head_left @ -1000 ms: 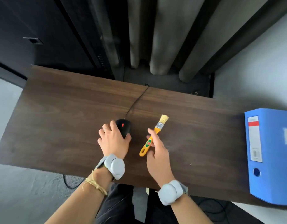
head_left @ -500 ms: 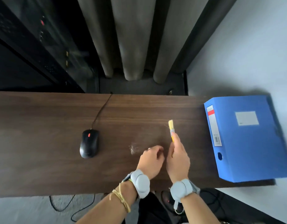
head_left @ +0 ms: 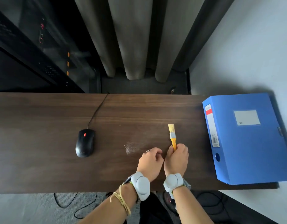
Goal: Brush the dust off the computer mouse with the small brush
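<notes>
A black wired computer mouse with a red wheel lies alone on the dark wooden desk, left of centre, its cable running to the back edge. My right hand grips the orange handle of the small brush, whose pale bristles point away from me. My left hand rests beside it with fingers curled and nothing in it. A small patch of pale dust lies on the wood just left of my left hand. Both hands are well to the right of the mouse.
A blue file box lies flat on the desk's right end, close to the brush. Grey curtains and a dark cabinet stand behind the desk. Cables trail on the floor below the near edge.
My left hand let go of the mouse and moved right, next to my right hand. The right hand carried the brush to the right. A dust patch now shows on the desk.
</notes>
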`<state>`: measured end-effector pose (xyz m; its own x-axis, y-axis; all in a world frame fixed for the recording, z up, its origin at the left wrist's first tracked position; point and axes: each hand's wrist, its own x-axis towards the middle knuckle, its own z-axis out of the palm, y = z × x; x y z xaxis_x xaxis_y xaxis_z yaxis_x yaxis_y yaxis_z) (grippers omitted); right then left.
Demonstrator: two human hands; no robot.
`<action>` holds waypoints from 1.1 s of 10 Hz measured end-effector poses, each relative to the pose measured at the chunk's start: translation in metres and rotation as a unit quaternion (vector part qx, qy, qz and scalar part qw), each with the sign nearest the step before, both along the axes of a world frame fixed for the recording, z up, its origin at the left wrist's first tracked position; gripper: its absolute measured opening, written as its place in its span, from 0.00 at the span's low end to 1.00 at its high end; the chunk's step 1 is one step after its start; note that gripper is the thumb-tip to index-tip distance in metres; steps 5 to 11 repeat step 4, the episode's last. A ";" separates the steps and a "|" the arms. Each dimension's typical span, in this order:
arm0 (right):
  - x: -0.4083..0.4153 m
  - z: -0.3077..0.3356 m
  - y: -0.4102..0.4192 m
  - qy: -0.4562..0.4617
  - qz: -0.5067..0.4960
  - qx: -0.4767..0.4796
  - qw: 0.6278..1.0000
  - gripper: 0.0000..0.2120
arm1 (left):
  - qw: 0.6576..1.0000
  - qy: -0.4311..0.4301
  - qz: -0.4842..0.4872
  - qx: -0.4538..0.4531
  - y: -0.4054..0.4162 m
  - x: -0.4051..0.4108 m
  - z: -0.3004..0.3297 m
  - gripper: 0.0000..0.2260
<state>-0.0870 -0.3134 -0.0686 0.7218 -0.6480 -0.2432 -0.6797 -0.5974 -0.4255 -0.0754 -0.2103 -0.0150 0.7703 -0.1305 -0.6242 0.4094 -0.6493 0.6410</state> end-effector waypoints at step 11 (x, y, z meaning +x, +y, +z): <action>0.004 0.000 -0.008 0.037 0.054 -0.049 0.997 0.11 | 0.998 0.012 0.059 -0.024 0.032 0.020 0.008 0.11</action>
